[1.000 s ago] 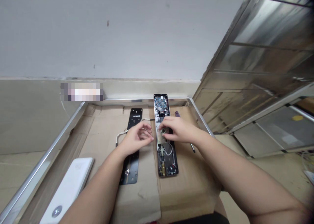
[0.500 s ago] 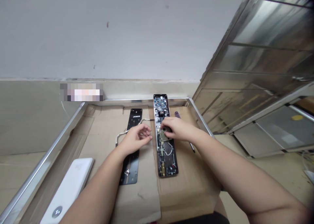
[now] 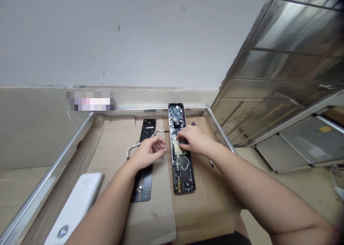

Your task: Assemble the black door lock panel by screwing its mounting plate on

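Observation:
A long black electronic lock housing [image 3: 184, 173] lies open on the cardboard, its circuit board [image 3: 176, 112], wires and brass-coloured part [image 3: 179, 185] exposed. Over its middle, my right hand [image 3: 192, 139] is closed, with fingertips gripping a small pale metal plate [image 3: 180, 150] that has a round hub. The plate's upper part is hidden by the fingers. My left hand [image 3: 152, 148] hovers just left of the housing, loosely curled with fingers apart and nothing in it. Under that hand lies a flat black backplate [image 3: 142, 187], crossed by a pale cable [image 3: 132, 145].
Bottom left, a white panel [image 3: 77, 202] lies on the cardboard [image 3: 118, 130]. A screwdriver [image 3: 211, 162] is partly hidden beneath my right forearm. Raised metal edging [image 3: 61, 152] frames the table, with a wall behind and metal cabinets [image 3: 290, 58] at right.
The pale plate has tilted and now shows a brighter face as my right fingers shift slightly over it. My left hand has stayed in place.

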Motion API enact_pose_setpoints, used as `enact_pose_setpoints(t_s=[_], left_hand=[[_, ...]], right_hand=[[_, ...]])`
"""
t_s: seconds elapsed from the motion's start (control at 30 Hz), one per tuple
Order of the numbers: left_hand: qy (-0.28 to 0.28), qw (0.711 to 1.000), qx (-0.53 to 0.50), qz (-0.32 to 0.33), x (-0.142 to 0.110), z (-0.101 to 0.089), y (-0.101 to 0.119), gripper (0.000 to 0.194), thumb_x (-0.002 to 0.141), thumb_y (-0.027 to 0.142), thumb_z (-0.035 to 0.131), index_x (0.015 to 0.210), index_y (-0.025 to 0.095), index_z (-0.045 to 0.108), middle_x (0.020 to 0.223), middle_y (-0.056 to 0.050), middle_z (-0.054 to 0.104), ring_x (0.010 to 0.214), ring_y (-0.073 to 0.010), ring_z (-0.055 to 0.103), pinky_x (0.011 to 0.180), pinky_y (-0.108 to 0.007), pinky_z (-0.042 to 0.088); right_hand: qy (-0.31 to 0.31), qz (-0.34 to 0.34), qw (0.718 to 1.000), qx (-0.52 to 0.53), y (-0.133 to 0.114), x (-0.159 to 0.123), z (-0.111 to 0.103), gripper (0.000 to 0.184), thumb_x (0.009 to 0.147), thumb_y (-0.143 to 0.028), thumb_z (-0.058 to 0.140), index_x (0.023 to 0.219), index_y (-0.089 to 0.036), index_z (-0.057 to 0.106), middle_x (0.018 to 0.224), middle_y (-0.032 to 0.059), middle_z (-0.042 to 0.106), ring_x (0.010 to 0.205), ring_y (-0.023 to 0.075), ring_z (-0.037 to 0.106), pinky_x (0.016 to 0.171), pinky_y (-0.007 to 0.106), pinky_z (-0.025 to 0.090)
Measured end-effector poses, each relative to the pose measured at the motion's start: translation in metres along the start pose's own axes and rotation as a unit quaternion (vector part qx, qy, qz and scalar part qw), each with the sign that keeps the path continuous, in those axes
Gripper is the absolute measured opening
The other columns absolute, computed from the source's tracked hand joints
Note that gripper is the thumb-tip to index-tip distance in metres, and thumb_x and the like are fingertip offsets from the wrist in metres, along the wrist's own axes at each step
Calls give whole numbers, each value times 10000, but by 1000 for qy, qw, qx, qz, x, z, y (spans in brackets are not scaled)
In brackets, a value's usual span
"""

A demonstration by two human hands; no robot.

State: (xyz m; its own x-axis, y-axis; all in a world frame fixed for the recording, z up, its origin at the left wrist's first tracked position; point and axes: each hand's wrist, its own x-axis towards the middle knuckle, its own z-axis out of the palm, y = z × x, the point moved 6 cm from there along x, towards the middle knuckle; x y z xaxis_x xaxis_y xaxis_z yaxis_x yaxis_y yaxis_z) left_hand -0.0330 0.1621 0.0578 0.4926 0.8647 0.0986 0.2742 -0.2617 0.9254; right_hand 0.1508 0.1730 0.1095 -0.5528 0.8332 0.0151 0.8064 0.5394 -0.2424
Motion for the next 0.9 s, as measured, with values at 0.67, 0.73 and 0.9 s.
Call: enact_pose_setpoints(t_s=[0.67, 0.73, 0.9], left_hand=[[50, 967, 250, 28, 1, -20, -15, 123, 879, 264, 587, 993, 226, 611, 933, -37, 629, 863, -198, 610, 786, -332, 488], [59, 960, 273, 10, 1, -23, -20, 136, 859, 266, 603, 988, 225, 614, 974, -48, 625, 918, -218, 617, 806, -344, 492], [66, 954, 292, -26, 1, -26, -33, 169, 840, 283, 615, 1001, 233, 617, 1046, -59, 619, 1001, -241, 622, 851, -359, 501]], right_hand=[[-7, -5, 1000, 5, -2, -1, 2, 113, 818, -231, 700, 916, -197, 655, 1000, 62, 699, 1016, 261, 601, 874, 376, 433], [-7, 0, 1000, 10, 0, 0, 3, 124, 805, -232, 709, 910, -194, 655, 994, 64, 706, 1012, 262, 609, 879, 378, 441], [-10, 13, 1000, 7, 2, 1, 5, 175, 811, -265, 709, 965, -196, 660, 1023, 82, 717, 1039, 274, 615, 912, 403, 448]])
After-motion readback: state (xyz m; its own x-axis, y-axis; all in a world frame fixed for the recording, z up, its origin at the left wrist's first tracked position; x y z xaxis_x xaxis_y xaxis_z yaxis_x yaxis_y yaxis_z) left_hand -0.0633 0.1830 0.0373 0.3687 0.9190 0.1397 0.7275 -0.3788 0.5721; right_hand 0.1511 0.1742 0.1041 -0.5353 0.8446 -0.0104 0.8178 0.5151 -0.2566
